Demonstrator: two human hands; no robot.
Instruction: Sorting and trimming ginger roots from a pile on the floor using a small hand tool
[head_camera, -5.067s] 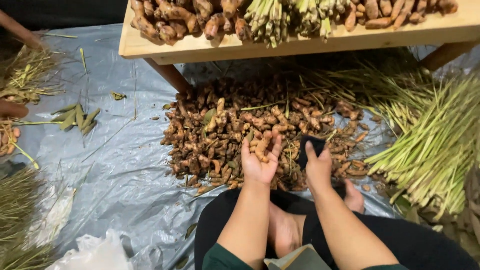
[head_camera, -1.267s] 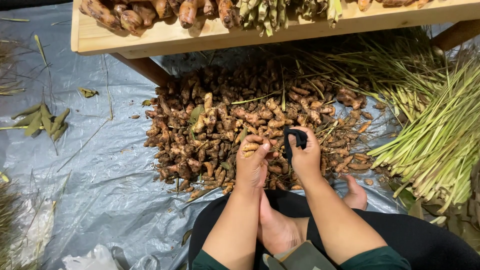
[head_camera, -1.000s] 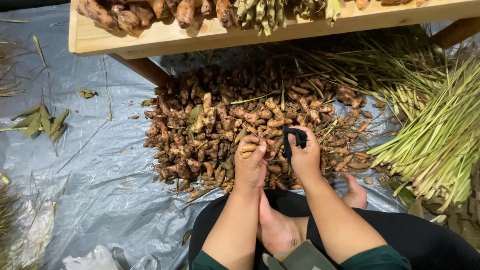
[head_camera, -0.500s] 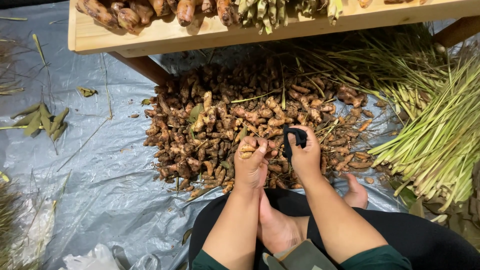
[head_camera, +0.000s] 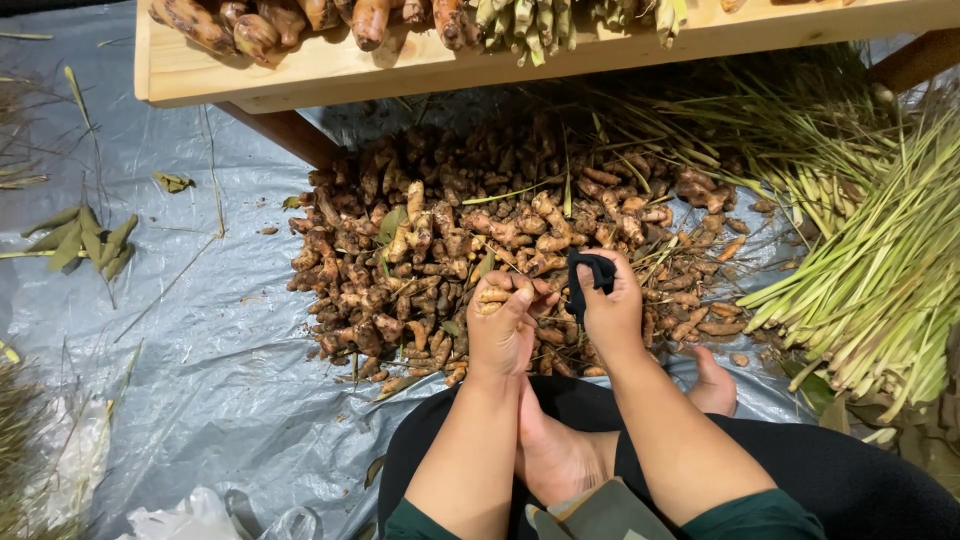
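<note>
A heap of knobbly brown roots (head_camera: 470, 250) is spread on a crinkled grey plastic sheet (head_camera: 200, 350), directly in front of the seated person's crossed legs and bare feet. The near edge of the heap is overlapped by both hands. A single pale, ridged root (head_camera: 497, 294) is gripped in the closed left hand (head_camera: 503, 330), just above the pile. A small black tool (head_camera: 590, 275) is clutched in the right hand (head_camera: 612, 310), fingers curled round it; its exact shape cannot be made out. The far side of the heap is overhung by a pale wooden bench (head_camera: 420, 65) loaded with larger roots and green stalks. To the right, long smooth green stems (head_camera: 880, 270) are piled beside the heap. Loose leaves (head_camera: 90, 240) are scattered well to the left on the sheet.
</note>
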